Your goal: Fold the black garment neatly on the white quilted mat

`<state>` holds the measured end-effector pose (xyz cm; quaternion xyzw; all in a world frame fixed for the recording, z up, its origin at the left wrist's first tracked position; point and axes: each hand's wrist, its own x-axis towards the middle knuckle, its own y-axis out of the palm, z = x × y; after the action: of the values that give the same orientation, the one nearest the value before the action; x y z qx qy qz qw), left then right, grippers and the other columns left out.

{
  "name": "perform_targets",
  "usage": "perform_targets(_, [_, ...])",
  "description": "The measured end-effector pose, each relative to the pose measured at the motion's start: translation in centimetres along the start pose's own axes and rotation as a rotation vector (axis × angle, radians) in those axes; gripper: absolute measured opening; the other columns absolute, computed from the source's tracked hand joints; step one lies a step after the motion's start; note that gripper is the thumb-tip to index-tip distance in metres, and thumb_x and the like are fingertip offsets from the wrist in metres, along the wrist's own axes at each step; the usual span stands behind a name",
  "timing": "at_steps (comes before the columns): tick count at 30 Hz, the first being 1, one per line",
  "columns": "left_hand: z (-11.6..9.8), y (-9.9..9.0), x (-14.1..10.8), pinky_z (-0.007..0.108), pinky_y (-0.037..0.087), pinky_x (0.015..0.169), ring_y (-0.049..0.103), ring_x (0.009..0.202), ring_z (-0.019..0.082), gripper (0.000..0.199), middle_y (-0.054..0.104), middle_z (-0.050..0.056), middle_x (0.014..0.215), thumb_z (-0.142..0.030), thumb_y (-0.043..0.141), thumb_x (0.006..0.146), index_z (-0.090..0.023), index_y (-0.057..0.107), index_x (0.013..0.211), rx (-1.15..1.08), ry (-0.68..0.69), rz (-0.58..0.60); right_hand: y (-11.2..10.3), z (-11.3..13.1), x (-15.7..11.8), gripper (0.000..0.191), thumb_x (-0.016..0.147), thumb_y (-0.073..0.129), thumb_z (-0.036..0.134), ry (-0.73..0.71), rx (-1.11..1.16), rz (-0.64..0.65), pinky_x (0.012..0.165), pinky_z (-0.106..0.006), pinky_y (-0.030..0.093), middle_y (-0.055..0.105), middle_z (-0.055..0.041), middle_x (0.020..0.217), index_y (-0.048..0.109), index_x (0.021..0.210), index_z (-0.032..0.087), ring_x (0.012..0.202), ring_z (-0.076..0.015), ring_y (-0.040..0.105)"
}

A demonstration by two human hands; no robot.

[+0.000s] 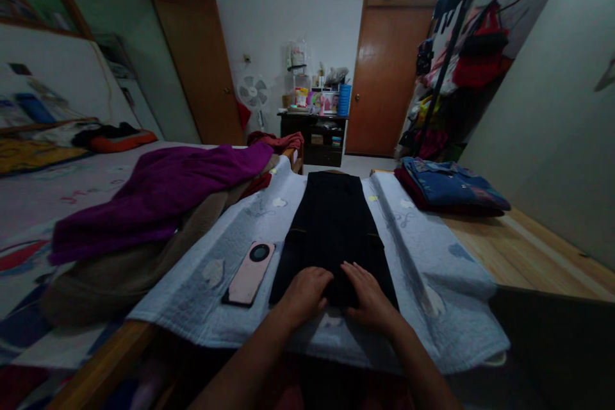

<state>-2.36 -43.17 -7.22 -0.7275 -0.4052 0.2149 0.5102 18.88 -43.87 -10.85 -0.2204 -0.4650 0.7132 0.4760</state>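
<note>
A black garment (336, 224), laid out in a long narrow shape, lies on a light blue quilted cloth (456, 275). At its near edge, left of the middle, my left hand (307, 295) touches the fabric with its fingers curled and together; whether they pinch any cloth is hidden. My right hand (368, 298) rests on the same near edge, its fingers stretched out over the black fabric. Beside the garment, to the left, a pink phone (250, 274) lies with its round black camera ring facing up.
Folded blue denim clothing (451, 182) sits on a wooden board (519, 250) at the right. Purple cloth (163, 186) and a brown blanket (125, 275) lie on the bed at the left. Farther back stand a fan (253, 91) and a dark cabinet (314, 154).
</note>
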Motion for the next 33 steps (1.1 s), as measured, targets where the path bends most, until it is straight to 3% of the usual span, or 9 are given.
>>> perform_targets(4, [0.1, 0.2, 0.1, 0.034, 0.043, 0.092, 0.057, 0.101, 0.021, 0.031, 0.063, 0.005, 0.107, -0.018, 0.063, 0.074, -0.020, 0.057, 0.104, 0.033, -0.009, -0.010, 0.7, 0.4, -0.7, 0.084, 0.060, 0.054, 0.011, -0.026, -0.009, -0.163, 0.112, -0.051, 0.026, 0.033, -0.0124, 0.148, 0.030, 0.141, 0.019, 0.137, -0.0282, 0.028])
perform_targets(7, [0.3, 0.2, 0.1, 0.033, 0.044, 0.089, 0.058, 0.100, 0.021, 0.029, 0.063, 0.004, 0.106, -0.021, 0.065, 0.075, -0.021, 0.057, 0.103, 0.031, -0.002, -0.008, 1.5, 0.9, -1.7, 0.064, 0.066, 0.053, 0.010, -0.036, 0.001, -0.308, 0.110, -0.051, 0.029, 0.040, -0.0137, 0.141, 0.040, 0.127, 0.020, 0.134, -0.0287, 0.033])
perform_targets(9, [0.4, 0.2, 0.2, 0.032, 0.044, 0.087, 0.058, 0.099, 0.022, 0.029, 0.064, 0.004, 0.105, -0.023, 0.067, 0.074, -0.021, 0.057, 0.101, 0.036, -0.007, 0.000, 1.9, 1.2, -2.2, 0.047, 0.069, 0.052, 0.010, -0.034, 0.003, -0.338, 0.108, -0.051, 0.032, 0.045, -0.0131, 0.135, 0.046, 0.114, 0.021, 0.131, -0.0284, 0.037])
perform_targets(14, [0.3, 0.2, 0.3, 0.032, 0.044, 0.088, 0.058, 0.101, 0.022, 0.029, 0.063, 0.004, 0.105, -0.026, 0.069, 0.074, -0.021, 0.056, 0.100, 0.075, -0.047, 0.022, 2.0, 1.5, -2.5, 0.025, 0.071, 0.052, 0.009, -0.023, -0.046, -0.275, 0.109, -0.057, 0.027, 0.051, -0.0091, 0.126, 0.053, 0.092, 0.024, 0.126, -0.0282, 0.042])
perform_targets(22, [0.0, -0.2, 0.0, 0.032, 0.044, 0.085, 0.059, 0.097, 0.022, 0.027, 0.063, 0.004, 0.102, -0.027, 0.066, 0.074, -0.022, 0.056, 0.098, 0.089, -0.051, 0.014, 1.1, 1.9, -2.2, 0.021, 0.076, 0.050, 0.011, -0.030, -0.037, -0.224, 0.109, -0.055, 0.027, 0.057, -0.0067, 0.117, 0.057, 0.090, 0.024, 0.123, -0.0267, 0.044])
perform_targets(28, [-0.2, -0.4, -0.1, 0.034, 0.043, 0.088, 0.058, 0.100, 0.023, 0.041, 0.062, 0.005, 0.105, -0.025, 0.063, 0.071, -0.023, 0.051, 0.110, 0.044, -0.065, 0.000, 0.3, 2.4, -1.9, 0.019, 0.078, 0.051, 0.012, -0.047, -0.032, -0.214, 0.109, -0.054, 0.026, 0.056, -0.0064, 0.120, 0.058, 0.091, 0.025, 0.124, -0.0266, 0.043])
perform_targets(33, [-0.4, -0.8, -0.3, 0.035, 0.042, 0.091, 0.057, 0.103, 0.024, 0.046, 0.062, 0.006, 0.108, -0.027, 0.062, 0.071, -0.022, 0.049, 0.115, 0.022, -0.033, -0.002, -0.4, 2.6, -1.3, 0.018, 0.078, 0.051, 0.011, -0.070, -0.006, -0.183, 0.107, -0.049, 0.027, 0.060, -0.0039, 0.106, 0.055, 0.088, 0.025, 0.118, -0.0241, 0.047])
